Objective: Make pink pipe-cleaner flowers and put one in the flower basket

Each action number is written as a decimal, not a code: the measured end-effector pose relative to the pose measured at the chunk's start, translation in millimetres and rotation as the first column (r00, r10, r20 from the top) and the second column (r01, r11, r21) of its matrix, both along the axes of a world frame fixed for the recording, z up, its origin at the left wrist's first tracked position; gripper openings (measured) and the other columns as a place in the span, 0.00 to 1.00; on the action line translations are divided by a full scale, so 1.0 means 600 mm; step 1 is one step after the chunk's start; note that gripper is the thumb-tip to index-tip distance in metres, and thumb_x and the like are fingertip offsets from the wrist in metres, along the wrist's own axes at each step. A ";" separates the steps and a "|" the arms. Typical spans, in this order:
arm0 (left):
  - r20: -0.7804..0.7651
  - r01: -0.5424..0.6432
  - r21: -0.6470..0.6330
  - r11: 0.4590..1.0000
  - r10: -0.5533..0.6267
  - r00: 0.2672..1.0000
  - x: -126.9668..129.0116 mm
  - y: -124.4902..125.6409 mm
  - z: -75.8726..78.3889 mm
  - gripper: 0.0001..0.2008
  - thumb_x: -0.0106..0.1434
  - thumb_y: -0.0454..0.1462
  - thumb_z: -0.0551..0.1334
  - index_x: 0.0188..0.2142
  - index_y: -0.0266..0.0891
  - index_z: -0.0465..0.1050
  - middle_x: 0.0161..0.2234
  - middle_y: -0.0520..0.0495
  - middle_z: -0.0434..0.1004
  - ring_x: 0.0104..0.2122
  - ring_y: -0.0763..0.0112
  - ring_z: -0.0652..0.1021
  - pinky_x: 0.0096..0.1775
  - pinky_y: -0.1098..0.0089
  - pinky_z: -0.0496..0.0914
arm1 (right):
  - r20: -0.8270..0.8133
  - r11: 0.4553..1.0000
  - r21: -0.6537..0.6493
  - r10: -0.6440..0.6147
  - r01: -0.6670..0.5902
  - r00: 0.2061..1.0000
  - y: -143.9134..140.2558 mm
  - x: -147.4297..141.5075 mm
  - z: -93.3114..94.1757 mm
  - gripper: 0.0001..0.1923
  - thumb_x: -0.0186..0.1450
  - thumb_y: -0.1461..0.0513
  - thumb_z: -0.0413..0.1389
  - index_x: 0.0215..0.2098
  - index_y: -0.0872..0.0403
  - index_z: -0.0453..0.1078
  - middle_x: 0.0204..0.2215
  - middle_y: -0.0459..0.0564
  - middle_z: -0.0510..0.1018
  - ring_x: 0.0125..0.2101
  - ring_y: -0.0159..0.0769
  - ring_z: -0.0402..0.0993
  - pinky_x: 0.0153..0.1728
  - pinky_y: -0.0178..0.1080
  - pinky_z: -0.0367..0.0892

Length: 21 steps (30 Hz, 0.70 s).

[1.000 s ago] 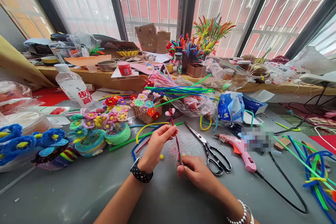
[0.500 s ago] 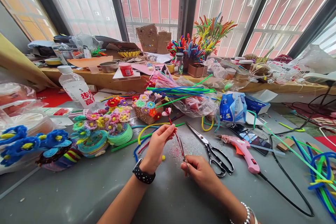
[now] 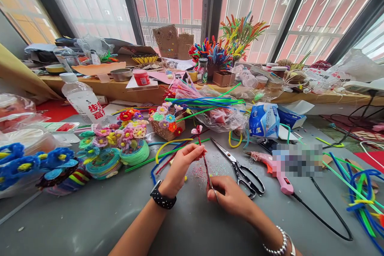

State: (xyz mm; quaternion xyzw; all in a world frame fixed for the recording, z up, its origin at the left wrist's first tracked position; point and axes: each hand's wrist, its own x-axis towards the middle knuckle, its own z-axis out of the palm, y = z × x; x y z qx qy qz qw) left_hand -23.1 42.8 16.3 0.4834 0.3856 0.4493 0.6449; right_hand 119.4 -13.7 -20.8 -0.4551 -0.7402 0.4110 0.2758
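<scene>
Pinched between the thumb and fingers of my left hand (image 3: 182,166) is a dark red pipe-cleaner stem (image 3: 205,165) with a small pink-and-white flower head (image 3: 197,129) at its top. The stem slants down towards my right hand (image 3: 229,195), which is closed around a slim grey metal tool (image 3: 213,190) at the stem's lower end. The fingers hide most of this tool, so its kind does not show. Red fluff and glitter-like bits (image 3: 207,168) lie on the grey table (image 3: 192,224) behind the stem. Large black-handled scissors (image 3: 240,168) lie open just right of my hands.
A pink glue gun (image 3: 277,170) with a black cord lies at the right, near tangled pipe cleaners (image 3: 364,196). Fuzzy flower pots (image 3: 135,153), blue flowers (image 3: 58,161) and a bottle (image 3: 82,100) stand left. A plastic bag with pipe cleaners (image 3: 216,108) lies behind.
My right hand and its tool have shifted slightly lower along the stem. My left hand keeps its pinch, and the view has turned a little.
</scene>
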 end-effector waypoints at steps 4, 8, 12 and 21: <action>-0.005 0.009 -0.002 1.000 -0.009 1.000 0.001 0.000 0.000 0.09 0.51 0.40 0.61 0.22 0.36 0.67 0.24 0.52 0.67 0.28 0.76 0.65 0.35 0.73 0.59 | -0.008 0.999 0.011 -0.050 0.050 0.999 0.002 -0.001 0.000 0.27 0.55 0.41 0.43 0.15 0.55 0.52 0.14 0.41 0.56 0.18 0.26 0.50 0.19 0.31 0.46; -0.003 -0.015 -0.001 1.000 0.015 1.000 0.001 0.001 -0.002 0.09 0.51 0.40 0.62 0.22 0.36 0.67 0.24 0.52 0.67 0.28 0.76 0.65 0.34 0.73 0.59 | -0.017 0.995 0.002 -0.101 0.101 0.995 0.002 -0.004 -0.001 0.26 0.56 0.44 0.46 0.14 0.55 0.54 0.13 0.41 0.57 0.17 0.25 0.51 0.18 0.31 0.47; 0.012 -0.044 0.007 0.999 0.044 0.999 0.001 0.001 -0.005 0.09 0.51 0.40 0.61 0.23 0.37 0.68 0.25 0.53 0.68 0.28 0.76 0.65 0.34 0.74 0.59 | -0.033 0.989 0.011 -0.150 0.150 0.988 0.002 -0.007 -0.004 0.26 0.56 0.45 0.47 0.13 0.55 0.56 0.12 0.41 0.60 0.17 0.25 0.53 0.18 0.30 0.49; 0.052 -0.087 0.023 0.996 0.086 0.995 -0.001 0.001 -0.009 0.08 0.52 0.40 0.61 0.23 0.37 0.67 0.25 0.53 0.67 0.29 0.76 0.66 0.35 0.74 0.59 | -0.055 0.983 -0.016 -0.182 0.182 0.982 0.005 -0.004 -0.002 0.27 0.57 0.44 0.46 0.13 0.56 0.59 0.13 0.43 0.63 0.17 0.26 0.56 0.20 0.31 0.51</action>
